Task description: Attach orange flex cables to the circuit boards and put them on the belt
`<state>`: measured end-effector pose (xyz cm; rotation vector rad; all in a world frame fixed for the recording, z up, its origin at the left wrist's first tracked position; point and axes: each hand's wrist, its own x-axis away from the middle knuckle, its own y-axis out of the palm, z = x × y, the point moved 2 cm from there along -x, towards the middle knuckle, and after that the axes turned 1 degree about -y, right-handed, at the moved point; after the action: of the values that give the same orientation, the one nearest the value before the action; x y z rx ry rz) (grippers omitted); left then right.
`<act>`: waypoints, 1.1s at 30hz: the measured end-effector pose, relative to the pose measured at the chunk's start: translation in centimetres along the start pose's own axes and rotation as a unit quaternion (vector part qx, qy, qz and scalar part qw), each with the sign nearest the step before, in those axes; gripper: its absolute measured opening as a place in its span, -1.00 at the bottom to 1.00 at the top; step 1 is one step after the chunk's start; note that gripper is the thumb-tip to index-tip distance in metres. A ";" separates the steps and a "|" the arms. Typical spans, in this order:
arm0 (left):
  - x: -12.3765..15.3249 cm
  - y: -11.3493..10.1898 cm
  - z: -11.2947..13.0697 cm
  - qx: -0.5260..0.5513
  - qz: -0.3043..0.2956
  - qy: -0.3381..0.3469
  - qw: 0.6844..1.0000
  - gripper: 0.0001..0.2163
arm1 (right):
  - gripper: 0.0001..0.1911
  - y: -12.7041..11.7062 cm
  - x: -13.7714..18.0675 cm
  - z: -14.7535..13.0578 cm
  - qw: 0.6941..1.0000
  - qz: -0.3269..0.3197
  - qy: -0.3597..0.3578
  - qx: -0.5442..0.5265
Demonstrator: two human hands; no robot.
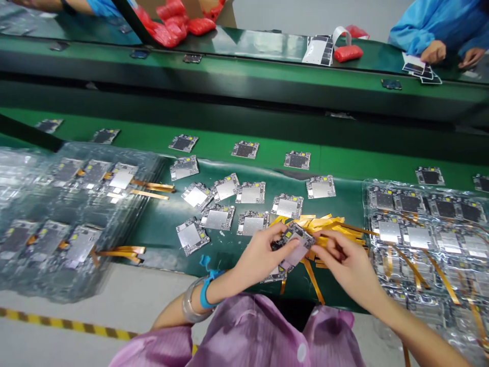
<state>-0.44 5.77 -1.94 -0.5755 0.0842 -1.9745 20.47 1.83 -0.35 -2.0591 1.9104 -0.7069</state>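
Note:
My left hand [263,252] grips a circuit board [299,250] with a silvery shield plate, its thumb lying on the plate. At the board's right edge, the fingertips of my right hand [346,262] are pinched together; what lies between them is hidden. Beneath and behind both hands spreads a pile of orange ribbon cables [321,224]. Another board [274,276] shows partly under my left hand. Several loose boards lie on the green table to the left, among them one board [253,223] close to my left hand.
Clear plastic trays [148,173] holding boards with ribbon cables are stacked at the left; more filled trays [385,187] stand at the right. Boards sit spaced along a green belt [340,160]. Across it, a co-worker's hands [433,52] are by printed sheets, near red wrapped bundles [348,53].

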 end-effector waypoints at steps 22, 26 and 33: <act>0.3 1.0 1.2 0.072 -0.077 -0.007 0.994 -0.80 | -0.62 -0.9 2.0 0.1 0.998 -0.036 0.038 -0.046; -0.1 0.7 2.0 0.130 -0.142 -0.008 0.981 -0.76 | -0.74 -1.8 2.7 0.2 0.980 -0.097 0.110 -0.135; -0.2 0.9 2.8 0.055 -0.188 -0.025 0.980 -0.74 | -0.76 -1.6 2.2 -0.4 0.974 -0.136 0.103 -0.146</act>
<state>1.56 6.10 0.22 -0.6017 -0.1765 -2.3115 21.65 -0.10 1.19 -2.5568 1.9594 -0.7642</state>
